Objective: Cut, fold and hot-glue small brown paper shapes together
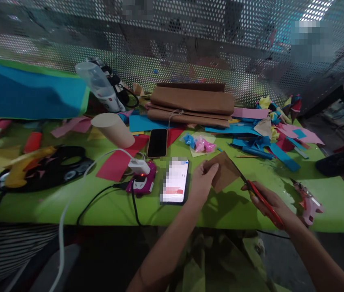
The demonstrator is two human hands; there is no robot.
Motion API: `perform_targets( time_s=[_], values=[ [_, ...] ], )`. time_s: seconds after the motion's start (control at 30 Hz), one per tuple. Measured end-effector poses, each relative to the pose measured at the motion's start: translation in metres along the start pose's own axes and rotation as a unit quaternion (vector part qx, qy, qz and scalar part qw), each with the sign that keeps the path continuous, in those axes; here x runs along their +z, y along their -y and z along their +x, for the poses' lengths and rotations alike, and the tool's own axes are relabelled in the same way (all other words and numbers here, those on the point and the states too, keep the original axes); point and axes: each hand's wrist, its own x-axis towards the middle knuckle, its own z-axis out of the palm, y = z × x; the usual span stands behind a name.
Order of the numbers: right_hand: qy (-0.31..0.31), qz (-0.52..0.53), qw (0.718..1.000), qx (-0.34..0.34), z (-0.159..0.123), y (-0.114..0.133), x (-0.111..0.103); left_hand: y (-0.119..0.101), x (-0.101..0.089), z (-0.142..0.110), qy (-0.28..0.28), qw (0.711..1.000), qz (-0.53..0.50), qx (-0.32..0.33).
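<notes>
My left hand (201,180) pinches the left edge of a brown paper piece (225,174), held tilted a little above the green table (220,213). In my right hand (267,200) is a pair of red-handled scissors (265,202), my fingers wrapped round the handles. Their dark blades reach up and left along the right edge of the paper; whether they are cutting through it I cannot tell. Close to my left wrist lies a lit phone (174,182). A pink glue gun (308,205) rests to the right of my right hand.
Behind the hands are a dark phone (157,142), folded brown paper (191,101) and pink and blue bundles (200,142). Leftward stand a magenta power adapter (143,178) with cables, a paper cone (113,129) and a clear plastic cup (100,85). Paper scraps (284,156) litter the right.
</notes>
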Motion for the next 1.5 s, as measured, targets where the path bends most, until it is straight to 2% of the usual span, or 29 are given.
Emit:
perform_targets(
  time_s=[0.23, 0.6, 0.93, 1.13, 1.3, 1.5],
  values=[
    [-0.023, -0.008, 1.0, -0.001, 0.003, -0.003, 0.001, 0.0, 0.0, 0.0, 0.008, 1.0, 0.003, 0.005],
    [-0.014, 0.062, 0.996, 0.059, 0.007, -0.015, 0.005, 0.003, 0.0, 0.002, 0.006, 1.0, -0.023, -0.012],
    [-0.032, 0.049, 0.997, 0.04, 0.008, -0.016, 0.007, 0.007, 0.0, 0.003, 0.002, 0.999, -0.05, -0.021],
    [0.0, 0.026, 1.0, 0.017, 0.0, -0.009, 0.003, 0.003, 0.002, 0.002, 0.0, 0.999, -0.037, -0.014],
    [0.02, 0.047, 0.999, 0.011, -0.003, -0.006, 0.001, 0.006, 0.001, 0.003, 0.001, 1.0, -0.03, -0.01],
    [0.031, 0.054, 0.997, 0.034, -0.001, -0.004, 0.003, 0.006, 0.002, 0.003, 0.01, 0.998, -0.054, -0.027]
  ],
)
